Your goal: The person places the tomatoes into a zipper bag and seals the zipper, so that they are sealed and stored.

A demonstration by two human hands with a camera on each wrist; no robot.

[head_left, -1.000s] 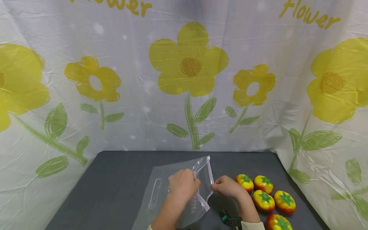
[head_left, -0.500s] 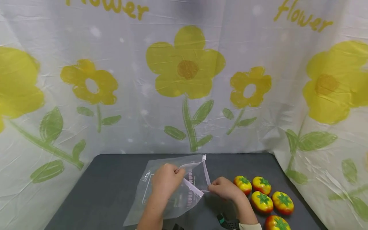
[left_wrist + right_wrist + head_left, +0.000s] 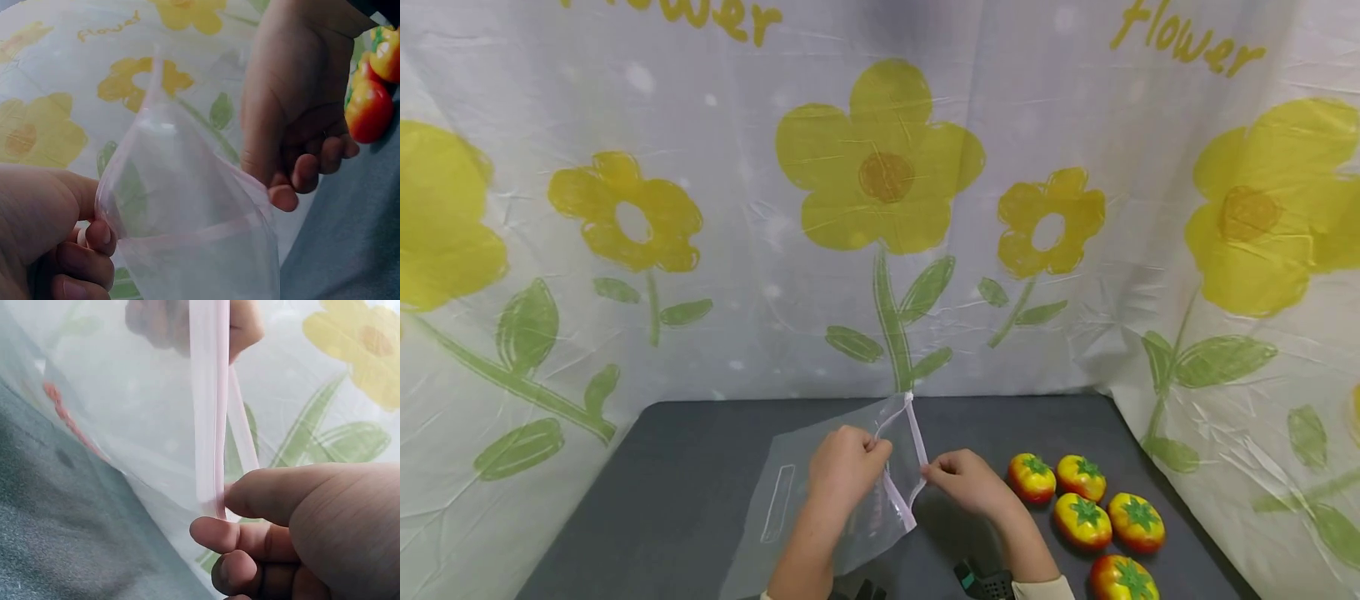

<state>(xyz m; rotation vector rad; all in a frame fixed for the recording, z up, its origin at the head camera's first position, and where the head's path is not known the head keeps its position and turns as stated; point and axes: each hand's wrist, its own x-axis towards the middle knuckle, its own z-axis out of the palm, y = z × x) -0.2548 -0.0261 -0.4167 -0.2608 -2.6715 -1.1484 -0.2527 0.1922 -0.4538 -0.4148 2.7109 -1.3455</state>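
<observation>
Together, a person's left hand (image 3: 844, 467) and right hand (image 3: 966, 477) pinch facing sides of the pink rim (image 3: 917, 433) of a clear plastic bag (image 3: 797, 475), its mouth parted between them. Left of the bag, dark table (image 3: 677, 500) stretches wide to its edge; at right, five red-and-yellow fruits (image 3: 1082, 522) sit near the right hand, narrowing room toward the table's right edge.
</observation>
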